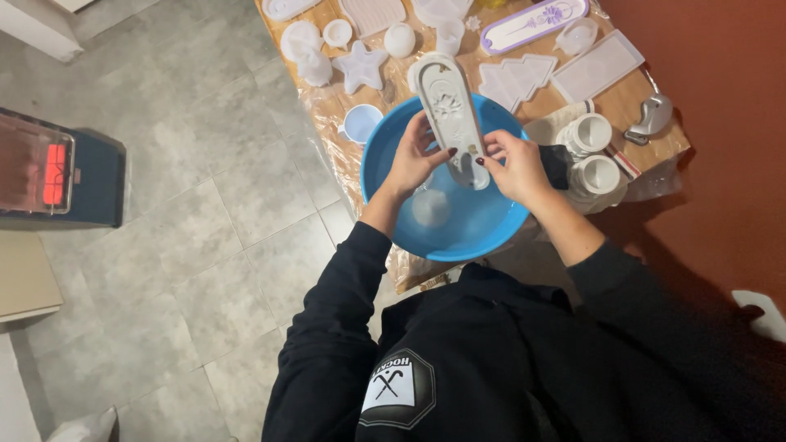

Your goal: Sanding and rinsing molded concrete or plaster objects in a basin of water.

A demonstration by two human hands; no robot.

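Long white oval mould (449, 115) held over blue basin (446, 225), left hand (415, 160) closed on its near left edge, right hand (514, 164) pinching its near right edge, white star mould (361, 67) and tree-shaped mould (513, 82) lay beyond on plastic-covered table (332, 106), two white cups (591, 151) just right of basin.

A long white oval mould (451, 115) with a relief pattern is held by both hands above a blue basin (491, 225); the left hand (413, 160) grips its left side, the right hand (516, 164) its right (fingertips pressed to the lower end). The basin is set at the table's near edge. A star-shaped mould (360, 67) and a tree-shaped mould (514, 80) are laid behind it on the plastic-covered table (327, 106).
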